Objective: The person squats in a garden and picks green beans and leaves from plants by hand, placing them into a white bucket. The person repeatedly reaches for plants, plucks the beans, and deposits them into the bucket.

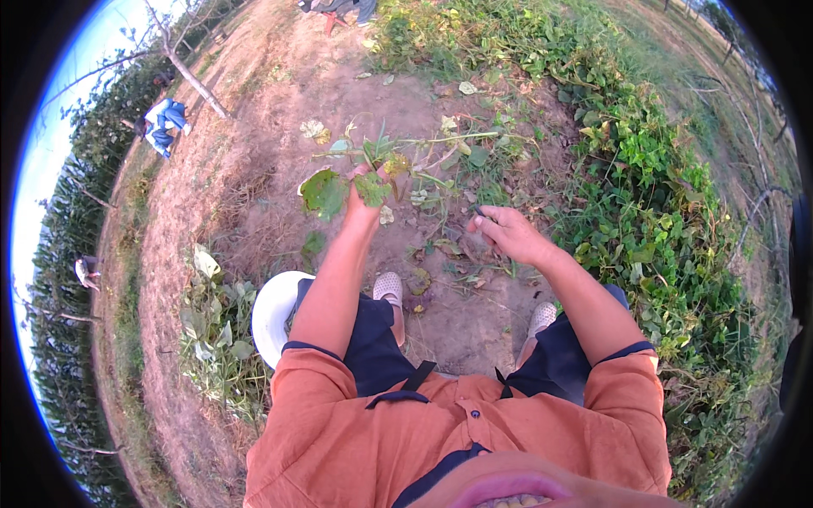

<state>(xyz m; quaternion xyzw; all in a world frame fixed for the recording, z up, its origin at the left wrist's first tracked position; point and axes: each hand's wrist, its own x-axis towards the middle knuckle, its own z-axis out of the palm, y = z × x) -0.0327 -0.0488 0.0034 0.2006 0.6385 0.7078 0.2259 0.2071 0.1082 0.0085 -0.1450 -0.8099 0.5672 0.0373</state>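
My left hand (363, 184) is out in front of me, closed around a bunch of cut or pulled vine stems (438, 140). Broad green leaves (325, 192), one of them with holes, hang around its fingers and partly hide them. Lower and to the right, my right hand (508, 235) grips a small dark object (480, 212). Only a short end of it shows past the fingers, so its kind cannot be told. Bare soil (470, 317) with scattered dry leaves lies beneath both hands, between my two light perforated shoes (389, 286).
Dense leafy vines (641, 235) grow along the right. A white rounded object (270, 317) is beside my left knee, near a heap of plants (219, 330). A person (165, 124) crouches by a bare tree (194, 79); others appear at the far left and top.
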